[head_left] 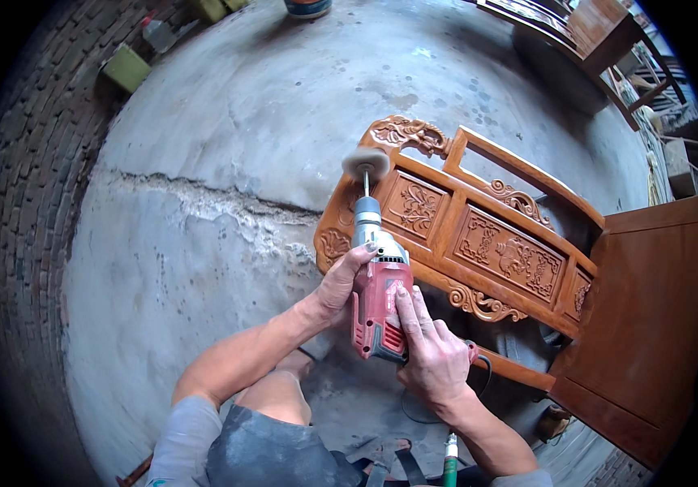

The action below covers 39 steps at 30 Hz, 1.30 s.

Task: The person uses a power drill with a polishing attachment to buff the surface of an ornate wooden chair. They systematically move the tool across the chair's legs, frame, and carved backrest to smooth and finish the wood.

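Now: take the carved wooden panel (pixel 451 213) as landmark. You have the red power tool (pixel 383 296) at its left end, long axis running away from you, slantwise to the panel's own length, which slopes off rightward and back toward you. Your left hand (pixel 339 280) is nearer the round disc (pixel 365 164); its fingers are wrapped round the tool's forward body, thumb by the silver part. Your right hand (pixel 438 357) grips farther back, on your side of the panel's near edge, two fingers laid along the housing, the rest curled, undersides hidden. From your fingers, disc lies ahead, past the left hand, at the panel's left edge. Disc is blurred; can't tell whether it touches wood. Panel's right end stands well apart from both hands.
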Tool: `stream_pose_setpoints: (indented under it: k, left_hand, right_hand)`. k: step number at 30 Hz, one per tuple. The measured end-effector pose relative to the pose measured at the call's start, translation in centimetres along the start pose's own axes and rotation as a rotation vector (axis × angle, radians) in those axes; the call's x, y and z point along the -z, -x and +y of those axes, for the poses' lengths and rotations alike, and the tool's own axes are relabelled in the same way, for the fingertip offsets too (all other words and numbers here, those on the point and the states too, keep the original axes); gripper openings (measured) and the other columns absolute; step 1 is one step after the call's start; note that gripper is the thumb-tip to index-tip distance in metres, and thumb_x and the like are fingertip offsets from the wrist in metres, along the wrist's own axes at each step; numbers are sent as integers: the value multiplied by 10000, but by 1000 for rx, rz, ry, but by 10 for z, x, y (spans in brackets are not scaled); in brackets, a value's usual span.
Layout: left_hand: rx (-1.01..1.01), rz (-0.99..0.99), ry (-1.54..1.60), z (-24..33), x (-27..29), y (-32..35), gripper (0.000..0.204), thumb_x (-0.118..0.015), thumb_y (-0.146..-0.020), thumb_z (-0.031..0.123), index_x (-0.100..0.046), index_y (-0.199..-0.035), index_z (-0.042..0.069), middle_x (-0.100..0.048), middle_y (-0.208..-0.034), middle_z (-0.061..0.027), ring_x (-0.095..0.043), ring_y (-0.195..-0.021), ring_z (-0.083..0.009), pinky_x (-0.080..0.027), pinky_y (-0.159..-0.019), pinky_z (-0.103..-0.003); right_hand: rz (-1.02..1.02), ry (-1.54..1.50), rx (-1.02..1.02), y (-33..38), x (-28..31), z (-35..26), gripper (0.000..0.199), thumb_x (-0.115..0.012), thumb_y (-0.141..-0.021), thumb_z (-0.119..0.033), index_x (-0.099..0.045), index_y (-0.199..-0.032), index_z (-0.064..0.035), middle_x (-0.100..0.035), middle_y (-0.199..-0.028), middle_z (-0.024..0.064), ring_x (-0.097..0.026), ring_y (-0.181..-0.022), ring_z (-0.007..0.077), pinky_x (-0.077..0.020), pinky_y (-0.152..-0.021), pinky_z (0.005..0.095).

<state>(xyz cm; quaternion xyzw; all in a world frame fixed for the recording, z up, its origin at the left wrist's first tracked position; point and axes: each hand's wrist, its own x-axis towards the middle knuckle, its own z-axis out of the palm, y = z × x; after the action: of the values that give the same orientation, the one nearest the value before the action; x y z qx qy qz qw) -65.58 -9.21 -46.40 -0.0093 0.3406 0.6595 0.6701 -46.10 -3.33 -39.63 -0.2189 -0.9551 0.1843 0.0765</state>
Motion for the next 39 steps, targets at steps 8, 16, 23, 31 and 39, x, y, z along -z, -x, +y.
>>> stream_pose_setpoints:
  k: [8, 16, 23, 31, 39]
  left_hand:
    - [-52, -2, 21, -20, 13, 20, 458, -632, -956, 403, -505, -1241, 67, -655, -1096, -87, -669, -1008, -182, -565, -923, -365]
    - [-14, -15, 18, -25, 16, 46, 634, -641, -926, 443, -448, -1393, 60, -623, -1216, -120, -644, -1102, -219, -521, -1008, -402]
    - [57, 62, 5, -24, 11, 74, 538, -644, -932, 435, -515, -1274, 40, -668, -1112, -105, -684, -1005, -196, -570, -923, -371]
    - [90, 13, -4, -27, 25, 91, 572, -697, -910, 395, -495, -1319, 49, -625, -1171, -81, -632, -1071, -169, -534, -955, -357]
    - [177, 49, -68, -27, 35, 109, 653, -730, -891, 362, -435, -1384, 52, -609, -1177, -82, -625, -1049, -154, -543, -915, -329]
  right_hand:
    - [-8, -41, 16, 18, -5, -11, 993, -719, -558, -29, -450, -1510, -104, -582, -1406, 205, -676, -791, 296, -566, -711, 365]
    - [-11, -32, 33, 37, -10, -29, 970, -696, -546, -15, -472, -1488, -82, -605, -1373, 216, -643, -705, 269, -550, -648, 346]
    - [-13, -36, 16, 51, -10, -46, 897, -690, -586, -15, -501, -1460, -83, -628, -1341, 205, -633, -681, 231, -550, -624, 320]
    - [-47, -89, -29, 71, -22, -66, 811, -666, -656, -30, -526, -1452, -99, -585, -1391, 225, -617, -689, 210, -540, -621, 307]
    - [-96, -177, -70, 89, -28, -80, 817, -665, -652, -35, -528, -1455, -101, -536, -1431, 270, -615, -696, 211, -541, -642, 305]
